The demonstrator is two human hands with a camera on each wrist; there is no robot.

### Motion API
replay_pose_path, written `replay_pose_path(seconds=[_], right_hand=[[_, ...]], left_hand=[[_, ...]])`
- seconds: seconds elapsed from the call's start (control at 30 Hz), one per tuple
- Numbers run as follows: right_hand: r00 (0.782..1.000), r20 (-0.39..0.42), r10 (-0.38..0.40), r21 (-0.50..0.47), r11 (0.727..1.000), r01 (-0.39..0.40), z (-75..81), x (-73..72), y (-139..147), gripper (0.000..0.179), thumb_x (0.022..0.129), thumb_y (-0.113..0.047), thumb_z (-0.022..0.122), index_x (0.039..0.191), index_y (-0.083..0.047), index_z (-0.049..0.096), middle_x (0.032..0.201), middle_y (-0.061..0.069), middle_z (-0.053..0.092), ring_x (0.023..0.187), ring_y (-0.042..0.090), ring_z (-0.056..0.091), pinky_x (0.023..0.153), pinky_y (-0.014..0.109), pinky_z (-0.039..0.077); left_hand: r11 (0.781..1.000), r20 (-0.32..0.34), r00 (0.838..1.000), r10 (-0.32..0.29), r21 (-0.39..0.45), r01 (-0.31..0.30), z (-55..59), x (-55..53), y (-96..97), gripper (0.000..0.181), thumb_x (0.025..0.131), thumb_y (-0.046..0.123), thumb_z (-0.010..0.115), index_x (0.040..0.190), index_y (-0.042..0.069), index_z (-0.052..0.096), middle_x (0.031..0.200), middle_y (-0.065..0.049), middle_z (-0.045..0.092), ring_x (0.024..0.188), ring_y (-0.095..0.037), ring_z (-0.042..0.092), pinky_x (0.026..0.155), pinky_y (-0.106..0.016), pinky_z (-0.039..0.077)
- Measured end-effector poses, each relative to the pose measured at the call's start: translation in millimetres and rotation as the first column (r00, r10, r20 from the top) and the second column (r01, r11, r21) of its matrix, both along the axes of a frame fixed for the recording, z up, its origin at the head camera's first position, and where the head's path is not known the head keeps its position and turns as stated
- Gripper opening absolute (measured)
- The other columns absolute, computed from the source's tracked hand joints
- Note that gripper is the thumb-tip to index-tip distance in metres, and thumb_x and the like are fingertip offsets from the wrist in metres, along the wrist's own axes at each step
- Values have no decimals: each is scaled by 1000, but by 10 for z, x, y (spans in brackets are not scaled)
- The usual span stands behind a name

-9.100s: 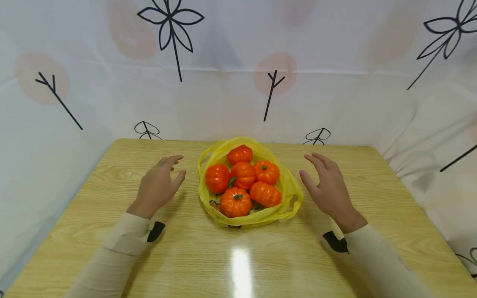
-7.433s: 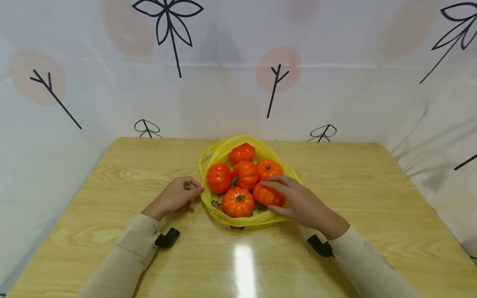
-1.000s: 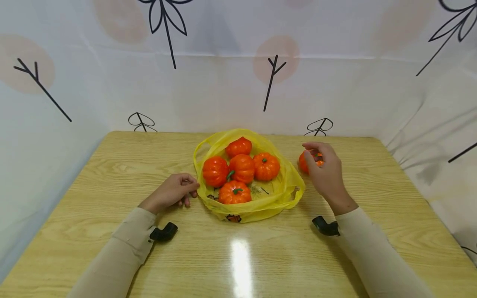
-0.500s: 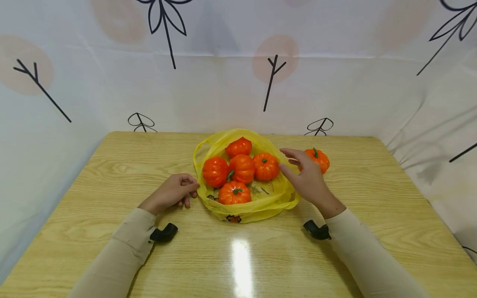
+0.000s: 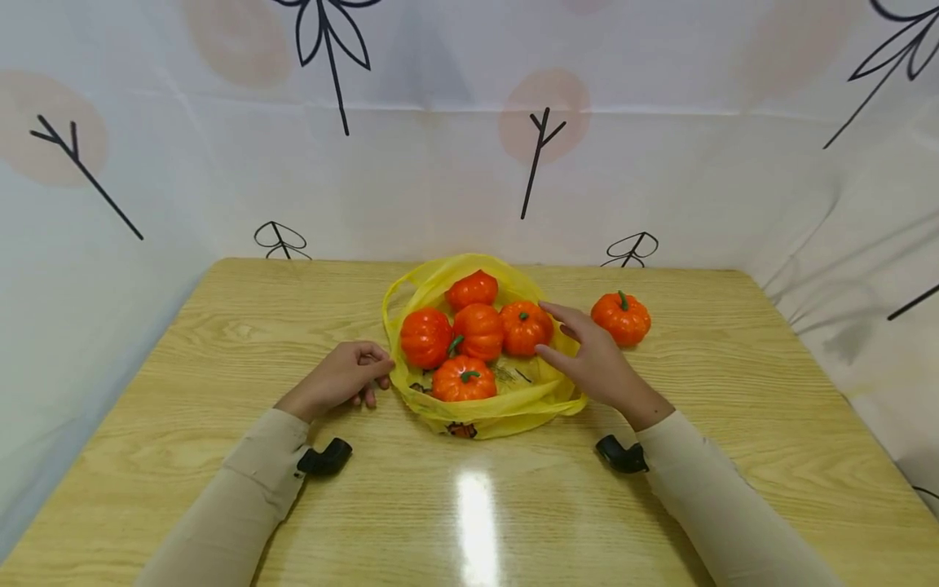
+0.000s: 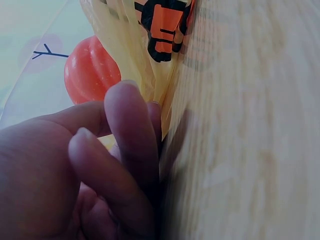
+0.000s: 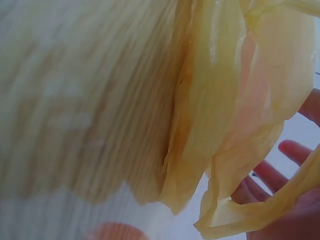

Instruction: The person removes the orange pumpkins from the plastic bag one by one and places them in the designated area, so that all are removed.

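Observation:
A yellow plastic bag [image 5: 513, 408] lies with its mouth wide on the table, several small orange pumpkins inside. My left hand [image 5: 343, 377] pinches the bag's left edge between thumb and fingers; in the left wrist view the yellow plastic runs down to those fingertips. Over the bag's right side, my right hand [image 5: 597, 363] has thumb and fingers spread beside the rightmost pumpkin [image 5: 524, 328] in the bag. Whether they touch it I cannot tell. In the right wrist view a bag handle [image 7: 270, 215] hangs in front of my right hand. Another pumpkin [image 5: 622, 319] sits on the table, right of the bag.
The wooden table [image 5: 352, 522] reaches back to a white patterned cloth [image 5: 425, 187], which also hangs at both sides. Inside the bag are a front pumpkin [image 5: 464, 380], a left pumpkin [image 5: 426, 338], a middle pumpkin [image 5: 478, 332] and a back pumpkin [image 5: 472, 289].
My right hand has let go of a pumpkin right of the bag and moved left over the bag. That pumpkin was earlier in the bag. My left hand has stayed at the bag's edge.

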State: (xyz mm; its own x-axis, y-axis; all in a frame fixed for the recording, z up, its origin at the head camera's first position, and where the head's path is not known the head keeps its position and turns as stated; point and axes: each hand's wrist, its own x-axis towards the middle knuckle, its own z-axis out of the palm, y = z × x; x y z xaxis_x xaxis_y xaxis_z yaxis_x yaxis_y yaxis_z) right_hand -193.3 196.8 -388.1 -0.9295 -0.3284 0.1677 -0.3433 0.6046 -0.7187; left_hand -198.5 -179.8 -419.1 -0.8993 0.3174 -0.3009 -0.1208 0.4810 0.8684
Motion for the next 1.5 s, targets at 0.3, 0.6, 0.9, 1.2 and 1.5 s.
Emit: replay_pose_path(seconds=[0.3,0.6,0.9,1.2,1.5], right_hand=[[1000,15,11,32,999,-12,-46,-22,11,65,95,-16,69,152,-3,39,156,19,40,141,38,41,111,54,41],[998,53,24,59,998,-27,-49,-37,20,68,97,-19,67,154,-2,35,158,20,37,144,38,39,113,54,40],[999,45,22,91,995,-26,-68,-43,31,65,97,-20,67,152,-1,38,159,20,34,142,40,41,111,55,42],[997,70,18,67,997,-23,-85,-56,33,59,97,-17,67,148,-1,42,159,20,35,141,39,44,112,53,40],[995,99,11,38,999,-15,-104,-68,26,60,96,-16,69,146,-2,39,157,20,37,140,40,45,112,52,41]], left_hand=[[1000,-10,1000,-3,-11,3,-9,-8,-4,28,103,31,58,112,6,63,87,-7,68,56,-14,64,49,-26,49],[1000,-15,1000,-6,-8,6,1,-7,-1,28,103,31,57,112,5,62,87,-7,68,56,-14,64,49,-26,49],[1000,-10,1000,-2,-9,2,-2,-10,7,28,103,32,58,111,5,62,87,-6,68,56,-14,64,49,-26,49],[1000,-8,1000,-2,-8,2,3,-9,11,28,102,31,58,111,5,62,87,-7,68,56,-15,64,49,-26,50],[1000,-10,1000,-2,-11,2,13,1,13,27,103,31,58,111,6,62,86,-6,69,56,-15,64,49,-26,50]])
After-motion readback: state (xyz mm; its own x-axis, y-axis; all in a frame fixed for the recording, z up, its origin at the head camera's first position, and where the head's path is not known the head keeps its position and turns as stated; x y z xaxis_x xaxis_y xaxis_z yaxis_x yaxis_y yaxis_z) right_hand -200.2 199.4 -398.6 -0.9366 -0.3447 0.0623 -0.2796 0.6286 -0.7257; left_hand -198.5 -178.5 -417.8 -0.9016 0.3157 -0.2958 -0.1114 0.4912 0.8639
